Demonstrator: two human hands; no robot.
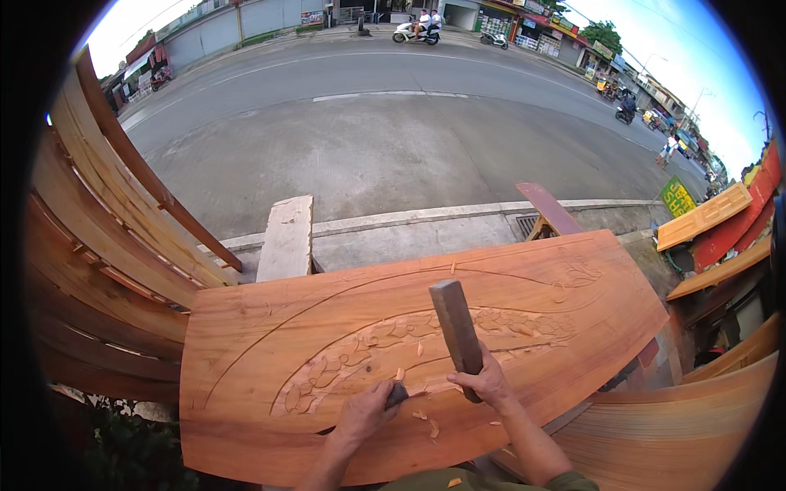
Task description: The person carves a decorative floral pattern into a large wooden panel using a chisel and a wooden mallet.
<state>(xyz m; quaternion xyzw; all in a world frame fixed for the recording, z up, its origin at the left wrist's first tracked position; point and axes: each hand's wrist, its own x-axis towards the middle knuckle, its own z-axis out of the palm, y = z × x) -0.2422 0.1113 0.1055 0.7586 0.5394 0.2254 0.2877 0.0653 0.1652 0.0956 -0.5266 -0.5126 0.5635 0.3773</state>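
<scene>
A large orange-brown wooden panel (233, 344) carved with leaves inside curved grooves spans the work spot, with loose shavings (434, 428) on it. My left hand (367, 411) is closed around a dark tool (396, 396), likely a chisel, low over the carved band; its blade is hard to make out. My right hand (483, 380) grips a long, dark rectangular wooden block (454, 323), raised upright just right of my left hand.
Planks (123, 229) stand at left, plants (115, 450) below them. Two boards (284, 229) (547, 209) support the panel’s far side. Doors and boards (702, 215) stack at right, another panel (671, 434) lower right. Beyond runs a road (344, 74) with motorbike riders (417, 29) and pedestrians (667, 147).
</scene>
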